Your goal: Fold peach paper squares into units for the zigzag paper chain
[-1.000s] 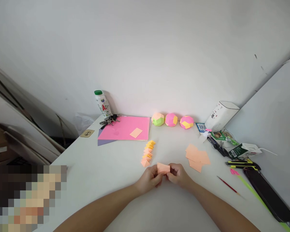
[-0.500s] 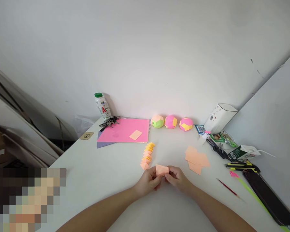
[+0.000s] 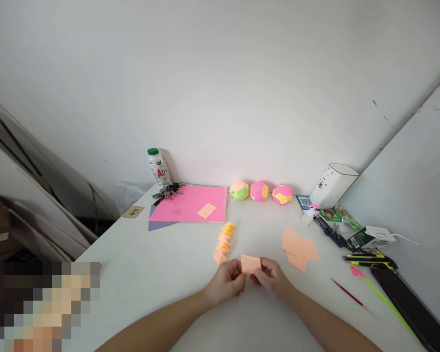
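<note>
Between my two hands, just above the table, is a small peach piece of paper. My left hand pinches its left edge with thumb and fingers. The thumb of my right hand lies over its lower right part, with the fingers behind. Beyond my left hand runs a row of folded peach and yellow paper pieces, overlapping one another. Several loose peach paper sheets lie beyond my right hand.
Along the wall sit three paper balls. A pink folder carries keys and a single peach sheet, near a white bottle. To the right lie a thin brush, a utility knife, a black case and a white box.
The paper and both hands have shifted slightly to the right. More of the sheet's face now shows on its left side. The whole view has tilted up a little.
</note>
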A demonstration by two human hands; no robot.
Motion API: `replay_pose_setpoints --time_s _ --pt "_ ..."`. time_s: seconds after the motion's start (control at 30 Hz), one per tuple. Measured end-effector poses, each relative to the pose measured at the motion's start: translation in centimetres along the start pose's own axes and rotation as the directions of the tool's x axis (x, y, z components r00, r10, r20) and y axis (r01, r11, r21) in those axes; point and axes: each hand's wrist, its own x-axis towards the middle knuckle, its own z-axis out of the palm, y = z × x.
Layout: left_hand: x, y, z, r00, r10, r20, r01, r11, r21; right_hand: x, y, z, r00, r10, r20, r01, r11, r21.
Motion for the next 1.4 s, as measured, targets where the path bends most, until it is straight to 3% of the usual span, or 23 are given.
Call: replay_pose_setpoints --time_s 0.57,0.77,0.87,0.97,1.1,1.27,1.4 --pt "0.5 -1.0 -0.3 0.996 0.053 -0.077 -0.068 0.973 -0.219 0.1 1.0 -0.2 1.0 -0.017 -0.002 0.017 0.999 0.028" --pt "0.5 -0.8 -0.5 0.994 0.101 -0.04 -0.107 0.974 -0.198 -0.2 1.0 0.1 0.965 -0.254 -0.072 0.257 0.966 0.034" --pt "0.4 -0.5 -0.5 0.997 0.078 -0.024 -0.081 0.98 -0.182 -0.3 1.3 0.1 0.92 -0.388 -0.054 0.381 0.918 -0.113" --pt "0.3 -0.4 -0.6 0.999 0.05 -0.014 -0.051 0.982 -0.18 -0.3 1.7 -0.1 0.895 -0.443 -0.05 0.41 0.861 -0.302" --pt "0.2 -0.5 -0.7 1.0 0.024 0.002 -0.024 0.99 -0.136 -0.2 1.9 -0.4 0.911 -0.41 -0.032 0.372 0.854 -0.365" --pt "0.0 -0.3 -0.7 0.995 0.068 0.073 -0.068 0.998 -0.01 0.0 1.2 -0.5 0.938 -0.342 -0.051 0.309 0.895 -0.321" --pt "0.0 -0.2 -0.6 0.995 0.07 0.073 -0.07 0.998 -0.008 0.0 0.4 -0.2 0.961 -0.275 -0.04 0.255 0.929 -0.267"
